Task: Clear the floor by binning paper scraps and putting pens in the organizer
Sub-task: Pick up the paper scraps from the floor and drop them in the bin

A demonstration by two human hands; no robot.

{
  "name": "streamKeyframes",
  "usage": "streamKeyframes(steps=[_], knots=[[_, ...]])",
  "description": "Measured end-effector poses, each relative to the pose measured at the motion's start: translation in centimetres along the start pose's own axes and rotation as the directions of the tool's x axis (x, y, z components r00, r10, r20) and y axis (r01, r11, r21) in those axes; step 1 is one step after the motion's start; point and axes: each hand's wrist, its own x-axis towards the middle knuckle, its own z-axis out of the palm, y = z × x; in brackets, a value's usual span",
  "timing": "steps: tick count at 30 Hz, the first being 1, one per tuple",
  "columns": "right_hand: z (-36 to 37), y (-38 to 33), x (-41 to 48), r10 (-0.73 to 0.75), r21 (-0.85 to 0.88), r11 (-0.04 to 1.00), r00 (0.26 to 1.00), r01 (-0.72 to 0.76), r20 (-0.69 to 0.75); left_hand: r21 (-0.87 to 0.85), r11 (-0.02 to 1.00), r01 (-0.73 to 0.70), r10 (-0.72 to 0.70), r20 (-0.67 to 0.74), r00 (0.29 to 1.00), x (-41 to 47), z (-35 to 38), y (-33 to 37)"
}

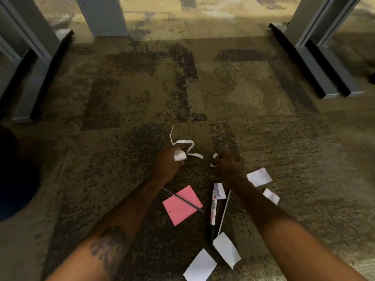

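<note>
My left hand (167, 163) is closed on a white paper scrap (179, 155), and a long curled white paper strip (183, 141) trails up and right from it. My right hand (228, 168) is closed around a small curled white scrap (214, 159). Behind the hands, nearer to me, a pink sticky note (178, 208) lies on the carpet with a thin black pen (183, 200) across it. A black marker (213, 211) and a thin white pen (224, 212) lie side by side. Several white paper scraps (259, 177) are scattered around them. No bin or organizer is in view.
Patterned brown carpet (142, 94) covers the floor. Grey metal desk legs with long feet stand at the left (40, 74) and right (316, 63), and a grey panel (103, 16) stands at the back. A dark blue object (14, 179) sits at the left edge.
</note>
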Motion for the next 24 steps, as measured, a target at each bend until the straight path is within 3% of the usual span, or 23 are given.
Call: streamKeyframes(steps=[3,8,10,14,17,19,24], knots=[[-0.5,0.1,-0.3,0.011,0.062,0.998,1.0,-0.01,-0.011,0.127,0.984,-0.128,0.122,0.054,0.991,1.2,-1.2,0.1],[-3.2,2.2,-1.2,0.198,0.274,0.948,0.974,-0.163,-0.106,0.341,0.911,-0.234,0.122,0.318,0.94,4.0,-0.1,1.2],[-4.6,3.9,-1.9,0.256,0.311,0.926,0.961,-0.213,-0.105,0.342,0.899,-0.275,0.136,0.379,0.916,4.4,0.8,1.5],[-6.0,7.8,-4.2,0.362,0.303,0.89,0.932,-0.339,-0.02,0.272,0.941,-0.2,0.101,0.336,0.936,4.2,1.8,1.9],[-5.6,9.2,-5.7,0.415,0.154,0.89,0.903,-0.429,0.115,0.245,0.959,-0.14,0.051,0.338,0.94,4.0,1.7,2.1],[-5.0,8.9,-6.2,0.455,0.125,0.872,0.878,-0.472,0.147,0.265,0.961,-0.083,0.01,0.266,0.964,3.6,1.1,2.4],[-5.4,6.2,-6.5,0.484,0.203,0.841,0.865,-0.502,0.132,0.214,0.961,-0.175,0.132,0.203,0.97,3.0,-2.5,3.2]])
